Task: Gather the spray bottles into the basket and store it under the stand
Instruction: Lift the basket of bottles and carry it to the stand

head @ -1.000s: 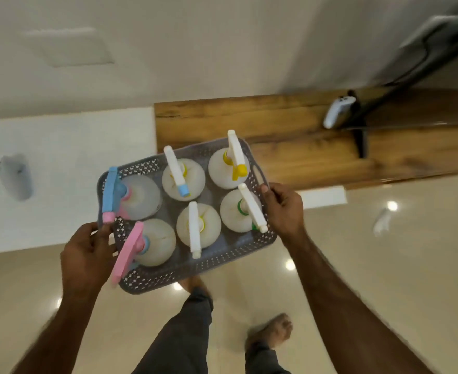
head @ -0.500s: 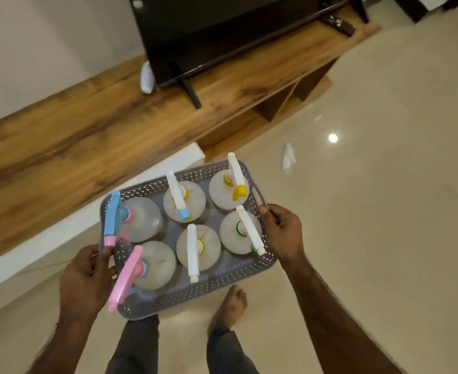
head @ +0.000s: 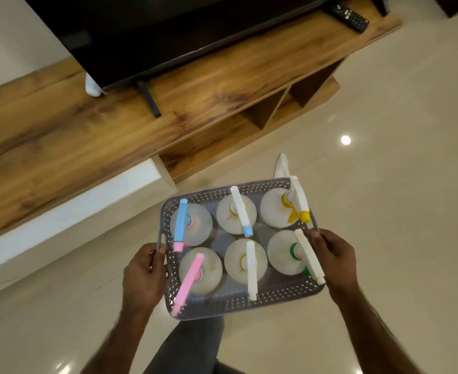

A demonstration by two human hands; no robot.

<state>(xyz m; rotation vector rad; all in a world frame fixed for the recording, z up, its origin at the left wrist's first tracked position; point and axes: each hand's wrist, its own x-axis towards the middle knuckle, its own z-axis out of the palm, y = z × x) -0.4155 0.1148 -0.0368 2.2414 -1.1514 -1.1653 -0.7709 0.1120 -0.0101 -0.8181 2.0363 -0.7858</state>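
Since half a second ago the stand has swung closer and lower in the head view, and its open compartments now lie just ahead and to the right of the basket, so the person has turned and stepped toward the storage spot.

Head view: the grey perforated basket (head: 238, 306) hangs in the air above the pale floor (head: 384, 211), carried level between both hands. Six spray bottles (head: 284, 252) stand upright inside it in two rows of three, their trigger heads blue, pink, white and yellow, so the gathering part looks done. The left hand (head: 144, 273) is curled closed round the handle at the basket's left end; the right hand (head: 335, 260) is closed on the handle at the right end, fingers wrapped over the rim. The wooden stand (head: 168, 109) carries a dark television (head: 168, 31) and a remote (head: 350, 16) on its top, and its lower shelf openings (head: 265, 112) show empty as far as can be seen. A white scrap (head: 281, 166) lies on the floor just beyond the basket's far corner.

What remains, in my judgement, is to lower the basket and slide it into the space beneath the stand's top, keeping it flat so the tall bottles do not tip or catch on the edge.
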